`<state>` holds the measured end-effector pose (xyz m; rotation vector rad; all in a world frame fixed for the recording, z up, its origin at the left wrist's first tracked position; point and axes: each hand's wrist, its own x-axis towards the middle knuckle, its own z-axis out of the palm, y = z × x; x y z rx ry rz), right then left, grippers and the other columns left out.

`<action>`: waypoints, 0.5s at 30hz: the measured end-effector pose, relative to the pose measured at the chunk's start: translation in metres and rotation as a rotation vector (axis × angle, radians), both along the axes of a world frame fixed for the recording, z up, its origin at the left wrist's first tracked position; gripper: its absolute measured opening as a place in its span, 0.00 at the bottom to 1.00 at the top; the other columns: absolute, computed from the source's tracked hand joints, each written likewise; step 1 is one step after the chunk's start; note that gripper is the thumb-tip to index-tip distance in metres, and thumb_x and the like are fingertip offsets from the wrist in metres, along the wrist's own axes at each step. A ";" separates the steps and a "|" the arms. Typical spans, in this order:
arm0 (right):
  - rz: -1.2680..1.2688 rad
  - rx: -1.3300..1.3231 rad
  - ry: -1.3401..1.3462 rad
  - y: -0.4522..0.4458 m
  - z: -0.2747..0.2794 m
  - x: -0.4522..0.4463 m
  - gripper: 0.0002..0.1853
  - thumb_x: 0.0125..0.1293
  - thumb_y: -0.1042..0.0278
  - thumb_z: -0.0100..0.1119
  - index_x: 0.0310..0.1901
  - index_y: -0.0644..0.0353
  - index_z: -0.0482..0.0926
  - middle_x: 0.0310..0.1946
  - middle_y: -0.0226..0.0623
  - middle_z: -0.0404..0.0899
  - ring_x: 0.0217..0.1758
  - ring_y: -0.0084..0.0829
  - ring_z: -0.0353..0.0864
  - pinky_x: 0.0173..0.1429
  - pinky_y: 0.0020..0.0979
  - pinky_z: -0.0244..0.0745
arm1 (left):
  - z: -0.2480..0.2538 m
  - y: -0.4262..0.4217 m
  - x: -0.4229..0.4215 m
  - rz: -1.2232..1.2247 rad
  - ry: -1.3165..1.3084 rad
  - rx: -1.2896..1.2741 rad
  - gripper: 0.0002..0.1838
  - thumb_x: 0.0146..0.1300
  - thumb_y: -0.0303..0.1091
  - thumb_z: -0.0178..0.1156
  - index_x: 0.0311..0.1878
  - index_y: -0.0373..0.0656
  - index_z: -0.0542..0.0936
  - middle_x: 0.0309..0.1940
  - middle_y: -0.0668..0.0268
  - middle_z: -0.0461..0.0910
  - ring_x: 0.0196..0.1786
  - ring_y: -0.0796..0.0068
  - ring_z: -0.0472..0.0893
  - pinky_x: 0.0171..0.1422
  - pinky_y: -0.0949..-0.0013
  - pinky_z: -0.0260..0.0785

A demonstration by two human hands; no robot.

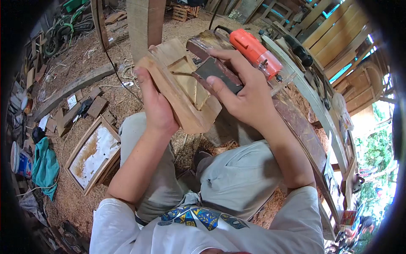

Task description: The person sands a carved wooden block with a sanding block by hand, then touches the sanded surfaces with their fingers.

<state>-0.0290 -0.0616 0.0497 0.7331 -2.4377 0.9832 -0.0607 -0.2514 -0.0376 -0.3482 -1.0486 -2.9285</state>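
Observation:
My left hand (160, 106) grips a pale wooden block (177, 95) by its near-left side, thumb along the edge. The block is tilted up, and shallow recesses and ridges are cut into its face. In my right hand (251, 91) is a dark grey sanding block (218, 76) with reddish edges, held between thumb and fingers. It lies at the right edge of the wooden block; whether the two touch I cannot tell. Just beyond my right hand, an orange power tool (253, 51) rests on its side on the bench.
A long worn bench (296, 127) runs along my right, with a pale plank (304, 82) beyond it. On the sawdust-covered floor at left lie a wooden frame (95, 152), a teal cloth (44, 165) and wood offcuts (97, 106). A post (144, 25) stands ahead.

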 end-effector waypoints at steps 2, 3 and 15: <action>-0.016 0.009 0.055 -0.003 -0.004 0.000 0.26 0.76 0.68 0.75 0.72 0.62 0.80 0.60 0.42 0.88 0.60 0.30 0.88 0.67 0.34 0.81 | -0.004 0.002 -0.002 -0.051 0.018 0.023 0.47 0.86 0.77 0.35 0.89 0.49 0.61 0.79 0.56 0.76 0.78 0.57 0.80 0.83 0.50 0.76; -0.035 0.014 0.111 -0.006 -0.006 0.000 0.26 0.75 0.68 0.75 0.71 0.62 0.80 0.60 0.44 0.89 0.60 0.32 0.89 0.67 0.35 0.82 | -0.005 0.006 -0.004 0.002 0.016 0.045 0.46 0.87 0.76 0.35 0.90 0.49 0.59 0.81 0.56 0.73 0.79 0.57 0.79 0.83 0.49 0.75; -0.043 0.028 0.307 -0.009 -0.004 -0.004 0.26 0.73 0.66 0.75 0.69 0.60 0.79 0.57 0.51 0.89 0.57 0.54 0.92 0.60 0.45 0.87 | 0.002 0.015 0.016 -0.057 0.022 0.057 0.46 0.87 0.76 0.33 0.89 0.49 0.61 0.78 0.55 0.76 0.77 0.57 0.81 0.83 0.50 0.76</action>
